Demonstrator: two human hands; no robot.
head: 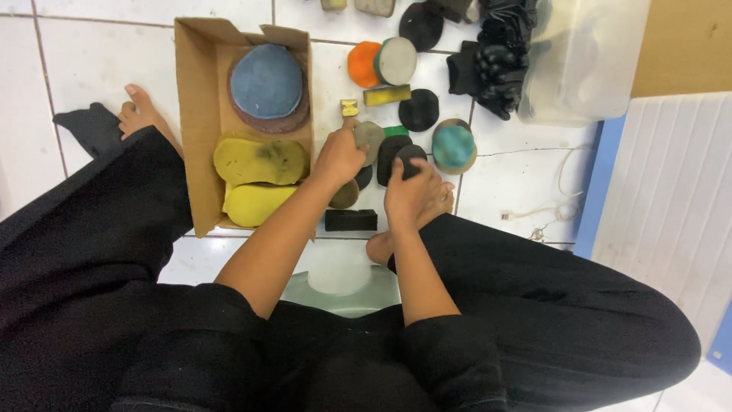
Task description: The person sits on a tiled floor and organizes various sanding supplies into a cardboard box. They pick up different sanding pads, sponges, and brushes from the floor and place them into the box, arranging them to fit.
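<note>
Head view, looking down at a person seated on a white tiled floor (99, 53). A cardboard box (197, 130), at 10 o'clock from the hands, holds 1 blue round pad (266, 80) stacked on a brown disc (293, 116), with 2 yellow sponges (259, 162) below them. A clear plastic tub (583, 61) stands at 2 o'clock; its contents are too blurred to name. The left hand (339, 156) has its grip closed on a grey-brown pad (371, 137), which sits at 1 o'clock from the knuckles. The right hand (412, 194) has its grip closed on a black round pad (410, 156), held at 12 o'clock above the fingers. Just beside both hands lie loose pads on the floor: a teal pad (454, 145) at 2 o'clock, an orange pad (361, 62) at 12 o'clock, and a black block (351, 220) at 7 o'clock. A pile of black items (496, 65) at the upper edge is cut off, and a pale object (339, 282) between the knees is partly hidden.
</note>
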